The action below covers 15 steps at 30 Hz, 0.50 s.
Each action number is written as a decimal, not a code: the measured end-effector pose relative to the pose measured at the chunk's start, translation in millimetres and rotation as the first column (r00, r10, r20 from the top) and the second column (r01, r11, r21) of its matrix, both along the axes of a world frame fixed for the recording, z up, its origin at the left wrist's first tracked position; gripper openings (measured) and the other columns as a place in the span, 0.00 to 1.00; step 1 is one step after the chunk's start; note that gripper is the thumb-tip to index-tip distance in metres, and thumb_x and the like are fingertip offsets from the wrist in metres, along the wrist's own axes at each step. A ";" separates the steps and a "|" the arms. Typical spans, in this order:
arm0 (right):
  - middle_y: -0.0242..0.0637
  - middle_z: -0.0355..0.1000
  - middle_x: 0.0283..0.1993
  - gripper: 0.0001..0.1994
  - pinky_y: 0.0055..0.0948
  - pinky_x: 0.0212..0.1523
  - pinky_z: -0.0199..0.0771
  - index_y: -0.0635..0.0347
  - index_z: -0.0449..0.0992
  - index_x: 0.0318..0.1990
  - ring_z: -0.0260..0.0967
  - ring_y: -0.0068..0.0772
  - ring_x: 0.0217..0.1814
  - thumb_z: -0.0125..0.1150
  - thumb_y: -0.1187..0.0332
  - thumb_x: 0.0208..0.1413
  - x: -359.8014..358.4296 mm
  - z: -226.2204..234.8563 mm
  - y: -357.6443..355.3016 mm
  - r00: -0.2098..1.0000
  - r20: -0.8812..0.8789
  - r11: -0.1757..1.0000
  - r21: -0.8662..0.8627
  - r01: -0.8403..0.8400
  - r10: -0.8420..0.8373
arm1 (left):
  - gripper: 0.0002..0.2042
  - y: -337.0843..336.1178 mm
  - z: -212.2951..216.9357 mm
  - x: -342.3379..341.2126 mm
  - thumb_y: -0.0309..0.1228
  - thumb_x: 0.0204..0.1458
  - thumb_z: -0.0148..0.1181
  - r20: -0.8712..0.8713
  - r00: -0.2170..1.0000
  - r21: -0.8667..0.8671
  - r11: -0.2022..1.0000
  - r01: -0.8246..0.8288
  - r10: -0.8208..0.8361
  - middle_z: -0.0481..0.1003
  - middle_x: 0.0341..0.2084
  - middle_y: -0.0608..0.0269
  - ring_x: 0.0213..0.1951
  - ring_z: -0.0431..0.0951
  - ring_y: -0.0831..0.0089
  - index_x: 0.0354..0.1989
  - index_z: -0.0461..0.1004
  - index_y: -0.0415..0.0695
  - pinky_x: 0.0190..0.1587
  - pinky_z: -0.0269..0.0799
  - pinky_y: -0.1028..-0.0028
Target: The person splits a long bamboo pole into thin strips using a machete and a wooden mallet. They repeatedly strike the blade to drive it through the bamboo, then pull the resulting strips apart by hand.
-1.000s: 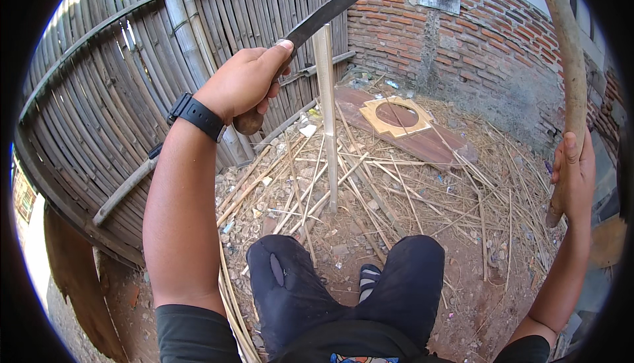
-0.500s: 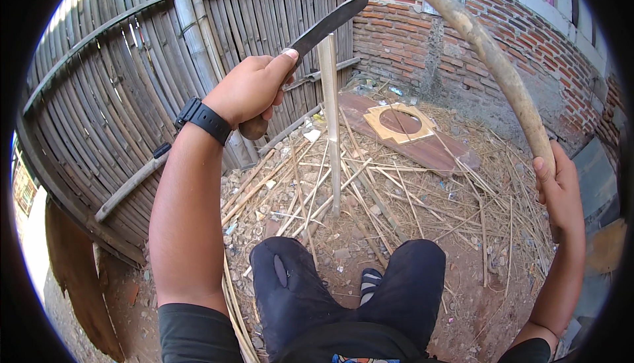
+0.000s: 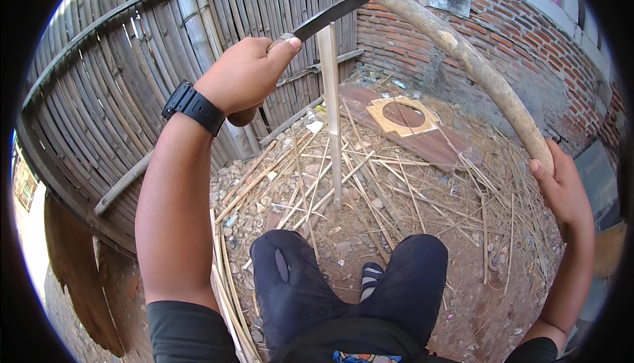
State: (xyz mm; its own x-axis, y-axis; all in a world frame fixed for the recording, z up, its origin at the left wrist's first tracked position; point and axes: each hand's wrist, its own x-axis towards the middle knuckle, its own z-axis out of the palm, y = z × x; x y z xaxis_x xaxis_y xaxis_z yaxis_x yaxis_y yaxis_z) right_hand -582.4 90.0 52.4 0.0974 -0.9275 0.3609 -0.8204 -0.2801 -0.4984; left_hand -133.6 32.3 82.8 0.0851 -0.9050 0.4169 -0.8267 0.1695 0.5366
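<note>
My left hand [image 3: 246, 72], with a black watch on its wrist, is wrapped round the wooden handle of a machete [image 3: 330, 17]. The dark blade slants up to the right, just over the top of a pale upright stake [image 3: 331, 99]. Whether blade and stake touch, I cannot tell. At the right, my right hand [image 3: 563, 184] grips the lower end of a long, slightly curved wooden stick [image 3: 456, 42]. That stick arches up and left past the top edge of the view. Its upper part crosses the machete's tip and hides it.
A bamboo fence [image 3: 99, 92] stands at the left, a brick wall [image 3: 409, 29] at the back and right. Thin split strips [image 3: 376, 194] litter the stony ground. Behind them lies a brown board [image 3: 360, 102] with a yellowish holed panel [image 3: 373, 113]. My knees [image 3: 290, 264] are close below.
The wooden stick has swung left, its upper part now lying across the machete's tip. My left hand has shifted slightly left, and the blade lies somewhat flatter. The stake remains upright.
</note>
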 end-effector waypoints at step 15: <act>0.23 0.59 0.22 0.22 0.13 0.19 0.57 0.61 0.68 0.51 0.54 0.09 0.18 0.48 0.48 0.70 -15.5 29.7 -9.0 0.937 0.344 0.811 -0.564 0.151 0.065 | 0.26 -4.8 -13.6 2.1 0.52 0.67 0.45 -0.216 0.973 0.058 0.993 0.098 -0.083 0.68 0.13 0.68 0.11 0.64 0.81 0.33 0.73 0.39 0.15 0.61 0.77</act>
State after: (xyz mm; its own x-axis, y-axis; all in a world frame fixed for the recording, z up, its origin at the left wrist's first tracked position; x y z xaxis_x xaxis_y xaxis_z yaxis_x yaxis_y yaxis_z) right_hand -597.9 81.1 82.2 -0.1632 -0.5367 0.8278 -0.6532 -0.5701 -0.4983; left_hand -131.5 27.6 69.2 0.0815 -0.9386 0.3352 -0.6749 0.1955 0.7115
